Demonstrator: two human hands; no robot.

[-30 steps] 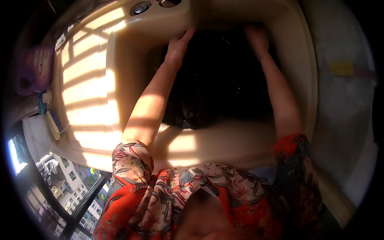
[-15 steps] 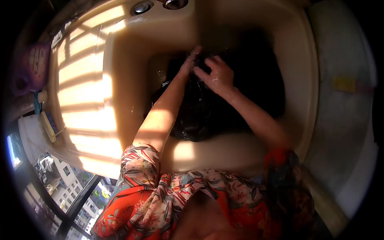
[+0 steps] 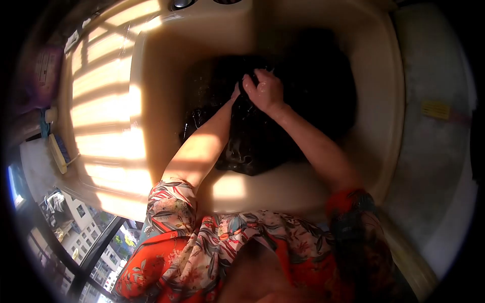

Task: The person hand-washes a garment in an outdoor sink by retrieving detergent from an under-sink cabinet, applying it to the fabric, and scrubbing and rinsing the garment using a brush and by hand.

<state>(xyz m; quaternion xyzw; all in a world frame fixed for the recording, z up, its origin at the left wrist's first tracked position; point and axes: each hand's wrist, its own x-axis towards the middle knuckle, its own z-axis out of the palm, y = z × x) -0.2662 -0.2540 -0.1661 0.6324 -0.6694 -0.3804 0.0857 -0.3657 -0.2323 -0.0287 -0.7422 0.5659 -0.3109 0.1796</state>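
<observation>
Wet black cloth (image 3: 318, 86) lies spread over the bottom of a beige basin (image 3: 376, 101), its folds glistening near the front. My right hand (image 3: 266, 91) is over the middle of it, with its thumb and fingers curled around a dark fold of the cloth. Close beside it on the left, my left hand (image 3: 236, 92) is mostly hidden by the black cloth, and only a small part shows, so its fingers cannot be made out.
A sunlit ribbed washboard surface (image 3: 108, 121) forms the basin's left side. Beyond it are a purple bottle (image 3: 45, 76) and a brush (image 3: 58, 154). A metal drain fitting (image 3: 181, 4) is at the top. A yellow label (image 3: 435, 109) lies on the right.
Both hands have come from the far side of the basin toward its middle and close together. The black cloth has shifted and bunched toward the front left. My right hand now grips a fold.
</observation>
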